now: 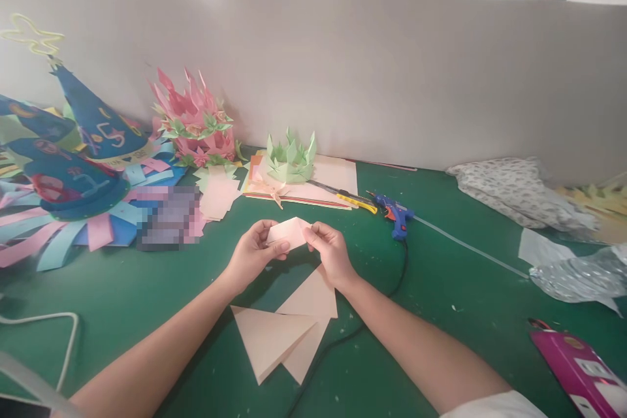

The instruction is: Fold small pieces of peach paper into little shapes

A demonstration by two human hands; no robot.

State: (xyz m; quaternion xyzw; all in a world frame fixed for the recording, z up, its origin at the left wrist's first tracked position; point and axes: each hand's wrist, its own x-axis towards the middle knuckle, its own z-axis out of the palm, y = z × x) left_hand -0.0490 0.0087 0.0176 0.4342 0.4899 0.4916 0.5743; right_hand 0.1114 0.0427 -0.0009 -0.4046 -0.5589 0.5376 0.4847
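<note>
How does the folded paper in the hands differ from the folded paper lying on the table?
The held paper is small; the flat paper is clearly larger. The held paper is pinched between the left hand and right hand; the flat paper lies on the green table. Both are pale pink with triangular folds.

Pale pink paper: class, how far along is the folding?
Done: green folded-paper crown and pink spiky paper flower stand behind. In hand: left hand and right hand pinch a small pale pink folded piece. Probably left: larger pale pink paper triangles lying flat.
</note>
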